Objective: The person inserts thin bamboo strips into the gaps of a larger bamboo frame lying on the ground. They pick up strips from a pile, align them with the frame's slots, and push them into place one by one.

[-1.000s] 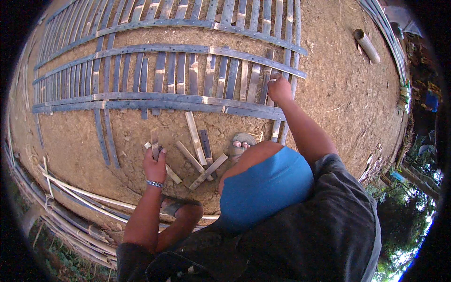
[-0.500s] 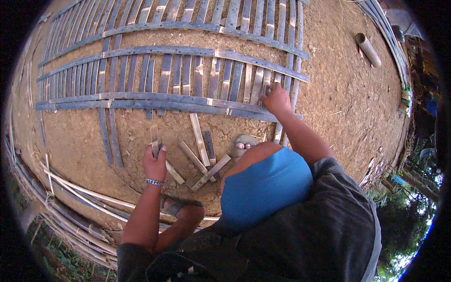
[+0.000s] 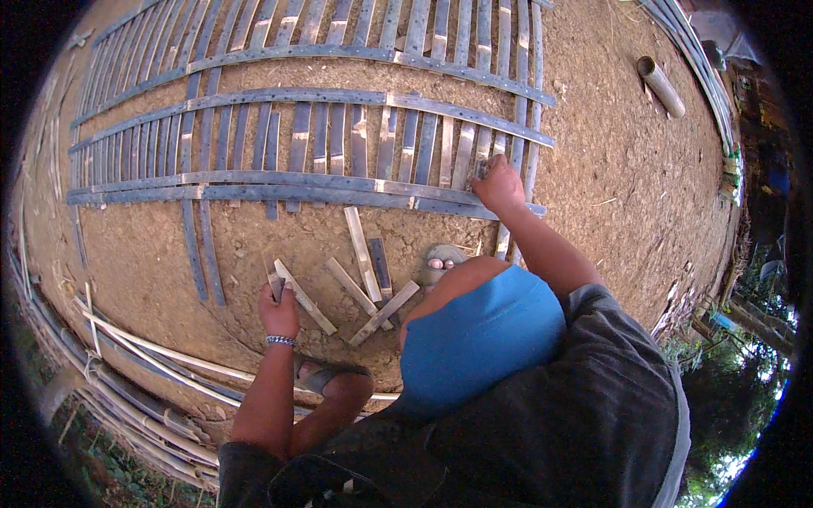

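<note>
My left hand (image 3: 279,315), with a chain bracelet at the wrist, is closed on a short bamboo slat (image 3: 270,269) that points away from me, tilted slightly left. At the right end of a bamboo lattice (image 3: 279,178) on the ground, my right hand (image 3: 501,184) is closed around the lower part of an upright slat (image 3: 483,140). Its fingers partly hide that slat's end. Between my hands lie several loose short slats, among them a pale slat (image 3: 362,254), a dark slat (image 3: 379,264) and a crossed slat (image 3: 384,314).
Another lattice section (image 3: 339,49) lies beyond the nearer one. A bamboo tube (image 3: 661,87) rests on the dirt at far right, near long poles (image 3: 696,68). Bamboo poles (image 3: 135,406) lie at lower left. My sandalled foot (image 3: 442,259) is near the loose slats.
My left hand has drawn slightly down, and its slat now leans left, uncovering more of the loose slat beside it. My right hand has stayed at nearly the same place on the lattice.
</note>
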A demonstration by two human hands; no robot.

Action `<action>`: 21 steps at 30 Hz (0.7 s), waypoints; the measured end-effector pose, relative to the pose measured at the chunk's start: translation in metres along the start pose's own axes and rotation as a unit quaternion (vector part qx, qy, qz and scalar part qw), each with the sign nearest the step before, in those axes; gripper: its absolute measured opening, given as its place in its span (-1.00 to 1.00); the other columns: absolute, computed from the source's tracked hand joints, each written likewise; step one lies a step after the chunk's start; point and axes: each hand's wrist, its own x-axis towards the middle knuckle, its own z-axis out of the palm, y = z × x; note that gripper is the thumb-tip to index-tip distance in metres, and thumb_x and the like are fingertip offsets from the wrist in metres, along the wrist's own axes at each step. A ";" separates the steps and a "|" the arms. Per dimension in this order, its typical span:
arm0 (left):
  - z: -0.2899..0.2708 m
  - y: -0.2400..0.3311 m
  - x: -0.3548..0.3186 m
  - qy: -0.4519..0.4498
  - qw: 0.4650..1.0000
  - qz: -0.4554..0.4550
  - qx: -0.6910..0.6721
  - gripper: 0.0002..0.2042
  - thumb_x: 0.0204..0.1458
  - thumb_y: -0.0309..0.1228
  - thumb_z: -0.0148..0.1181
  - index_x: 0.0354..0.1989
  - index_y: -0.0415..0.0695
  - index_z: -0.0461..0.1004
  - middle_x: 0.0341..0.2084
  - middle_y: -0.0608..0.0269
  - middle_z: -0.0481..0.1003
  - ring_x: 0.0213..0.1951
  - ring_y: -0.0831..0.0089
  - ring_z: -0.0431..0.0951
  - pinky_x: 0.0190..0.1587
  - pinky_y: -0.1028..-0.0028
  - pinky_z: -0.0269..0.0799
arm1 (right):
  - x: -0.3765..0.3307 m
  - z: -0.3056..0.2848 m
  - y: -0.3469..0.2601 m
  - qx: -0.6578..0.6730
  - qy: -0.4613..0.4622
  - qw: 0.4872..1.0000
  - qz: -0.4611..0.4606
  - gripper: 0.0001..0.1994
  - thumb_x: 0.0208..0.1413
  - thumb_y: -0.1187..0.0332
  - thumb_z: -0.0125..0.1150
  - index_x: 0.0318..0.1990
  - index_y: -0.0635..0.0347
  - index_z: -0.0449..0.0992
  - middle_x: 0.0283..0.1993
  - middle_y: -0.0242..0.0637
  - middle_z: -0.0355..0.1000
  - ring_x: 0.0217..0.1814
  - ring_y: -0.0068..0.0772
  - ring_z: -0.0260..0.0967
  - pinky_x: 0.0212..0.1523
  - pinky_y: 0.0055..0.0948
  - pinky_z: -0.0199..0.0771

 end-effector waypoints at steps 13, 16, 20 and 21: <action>0.016 -0.009 -0.023 0.113 0.961 -0.108 0.230 -0.53 -0.14 -0.15 0.36 -0.16 -0.24 0.43 -0.28 -0.07 0.51 -0.19 0.01 0.52 -0.09 0.16 0.39 | -0.069 0.016 -0.033 0.059 -0.039 0.877 -0.475 -0.60 -0.01 0.22 0.28 -0.04 0.15 0.39 -0.17 -0.10 0.41 -0.12 0.05 0.40 -0.09 -0.06 0.44; 0.029 -0.023 -0.022 0.150 0.946 -0.049 0.284 -0.41 -0.21 -0.12 0.41 -0.05 -0.24 0.40 -0.20 -0.13 0.50 -0.10 -0.06 0.50 -0.03 0.15 0.39 | -0.092 0.055 -0.061 -0.025 -0.194 0.714 -0.672 -0.66 0.01 0.24 0.20 -0.04 0.07 0.42 -0.06 -0.21 0.36 0.00 -0.09 0.35 -0.07 -0.12 0.41; 0.032 0.000 -0.022 0.082 0.967 -0.129 0.203 -0.41 -0.22 -0.19 0.40 -0.02 -0.24 0.37 -0.21 -0.21 0.50 -0.13 -0.09 0.52 -0.07 0.11 0.42 | -0.116 0.094 -0.067 -0.083 -0.237 0.590 -0.767 -0.69 0.02 0.23 0.10 -0.05 -0.01 0.44 -0.08 -0.34 0.33 0.05 -0.26 0.28 -0.02 -0.25 0.34; 0.036 0.000 -0.021 0.113 0.956 -0.114 0.247 -0.48 -0.21 -0.26 0.36 -0.06 -0.26 0.39 -0.29 -0.19 0.52 -0.20 -0.09 0.55 -0.13 0.10 0.45 | -0.121 0.098 -0.068 -0.100 -0.246 0.580 -0.770 -0.70 0.02 0.22 0.08 -0.06 -0.03 0.45 -0.08 -0.36 0.33 0.06 -0.29 0.26 0.00 -0.27 0.31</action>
